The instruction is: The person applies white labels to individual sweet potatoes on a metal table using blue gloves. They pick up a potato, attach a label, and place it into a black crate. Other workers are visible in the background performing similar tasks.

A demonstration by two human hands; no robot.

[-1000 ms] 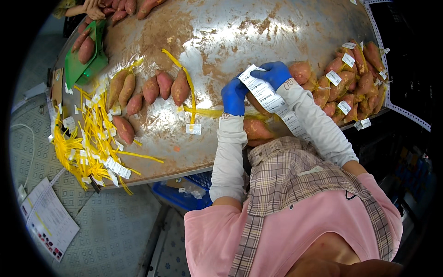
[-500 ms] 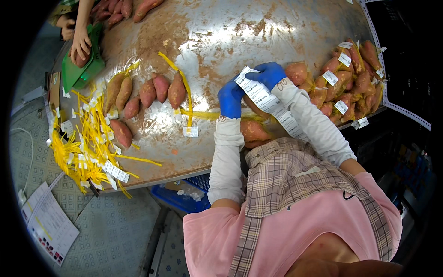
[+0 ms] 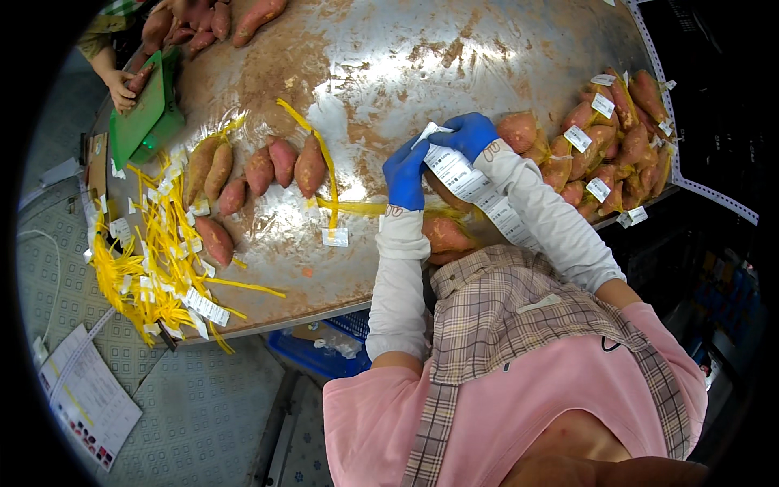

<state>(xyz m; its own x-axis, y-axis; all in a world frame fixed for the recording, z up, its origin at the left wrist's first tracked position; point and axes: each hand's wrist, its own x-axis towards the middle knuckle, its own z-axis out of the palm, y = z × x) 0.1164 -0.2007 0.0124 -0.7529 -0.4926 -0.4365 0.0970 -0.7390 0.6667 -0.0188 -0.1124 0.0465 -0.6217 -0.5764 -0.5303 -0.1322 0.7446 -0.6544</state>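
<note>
Metal worktop [image 3: 519, 28] is curving across most of the view, brown dirt smearing big patches of it and light glaring off the far middle. Both blue-gloved hands are hovering close together over the near middle: the left hand [image 3: 405, 174] is closing around the upper end of a white label strip [image 3: 479, 193], and the right hand [image 3: 469, 135] is pinching it just beside, a bit farther off and to the right, though the gloves are hiding some of the fingers. The strip itself is hanging from both hands and running down toward the near right, alongside the pale right sleeve [image 3: 544, 191]. Underneath, a few sweet potatoes [image 3: 448, 234] with yellow mesh are resting right up by the plaid apron [image 3: 487, 300]. Over on the right, a whole pile of bagged sweet potatoes [image 3: 604, 146] is sitting near the table edge, white tags showing all over. Left of the hands, some more sweet potatoes [image 3: 260, 170] are lying in a rough row, and a big tangle of yellow mesh strips [image 3: 118, 264] with tags is spilling over the near left edge. Far left, a co-worker's hand [image 3: 122, 91] is touching one sweet potato at a green tray [image 3: 166, 114].
</note>
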